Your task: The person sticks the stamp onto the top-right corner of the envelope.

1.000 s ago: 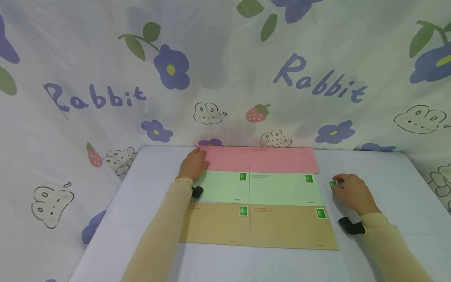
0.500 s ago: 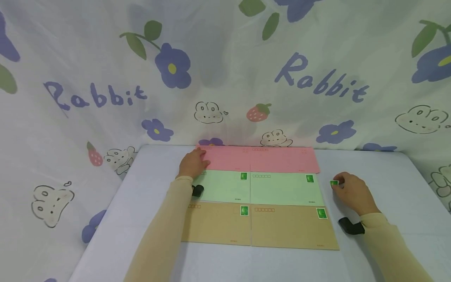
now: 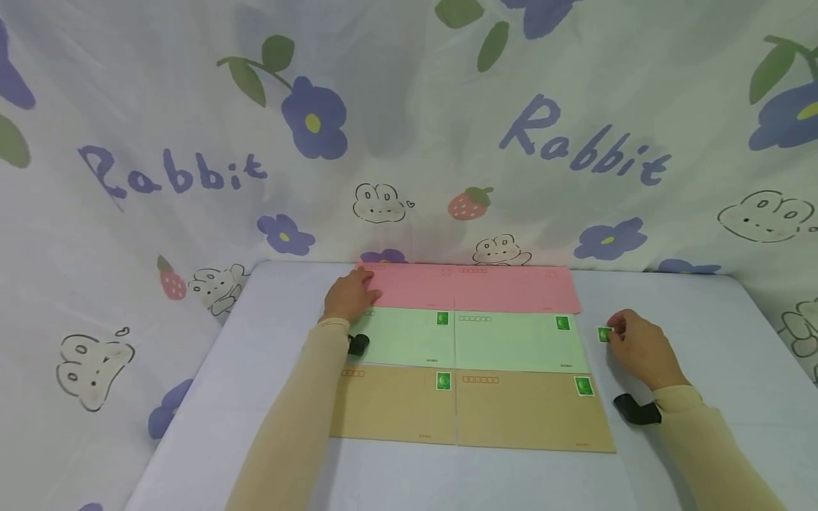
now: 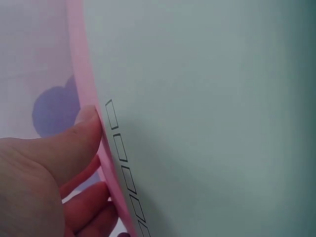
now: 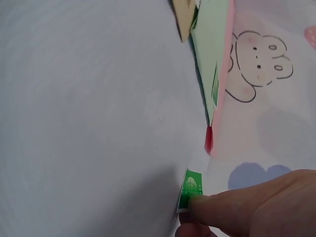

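Observation:
Between the thumb and fingertips of my right hand is a small green postage stamp, to the right of the envelopes. In the right wrist view the stamp tilts up from the white cloth, its lower end under the thumb. My left hand rests on the left end of the left pink envelope; its thumb lies along the pink edge in the left wrist view. A second pink envelope lies beside it. Neither pink envelope shows a stamp.
Nearer me lie two light green envelopes and two brown envelopes, each with a green stamp at its upper right. All rest on a white table. A patterned curtain hangs behind.
My right fingers have shifted slightly on the stamp, so more of it shows on their left. My left hand stays in place on the pink envelope.

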Demonstrator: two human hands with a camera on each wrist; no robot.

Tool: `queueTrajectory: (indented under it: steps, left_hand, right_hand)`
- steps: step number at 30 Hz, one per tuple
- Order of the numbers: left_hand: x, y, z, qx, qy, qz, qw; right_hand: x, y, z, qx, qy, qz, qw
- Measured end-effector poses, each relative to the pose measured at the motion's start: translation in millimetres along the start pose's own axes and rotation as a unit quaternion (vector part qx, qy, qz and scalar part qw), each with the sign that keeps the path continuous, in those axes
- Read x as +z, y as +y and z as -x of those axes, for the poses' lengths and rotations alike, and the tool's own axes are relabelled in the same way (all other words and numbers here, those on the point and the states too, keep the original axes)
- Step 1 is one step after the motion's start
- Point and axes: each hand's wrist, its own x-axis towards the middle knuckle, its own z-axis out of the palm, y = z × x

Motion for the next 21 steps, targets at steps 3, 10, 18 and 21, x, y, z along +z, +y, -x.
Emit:
queueTrajectory:
  steps: [3, 10, 18, 21]
  left_hand:
    - [-0.5, 0.6, 0.3, 0.001, -0.002, -0.004, 1.0]
    - [-2.0, 3.3, 2.1, -0.002, -0.01, -0.008, 0.9999]
    - [-3.6, 4.2, 3.2, -0.002, -0.012, -0.01, 0.9999]
    - [-3.3, 3.9, 2.8, -0.004, -0.01, -0.01, 0.9999]
  right_hand:
    - [0.2, -0.3, 0.1, -0.003, 0.004, 0.002, 1.0]
    - [-1.2, -1.4, 0.4, -0.002, 0.01, -0.004, 0.9999]
    - [-3.0, -4.3, -0.8, -0.017, 0.019, -0.002, 0.9997]
    - [-4.4, -5.0, -0.8, -0.026, 0.023, -0.004, 0.9994]
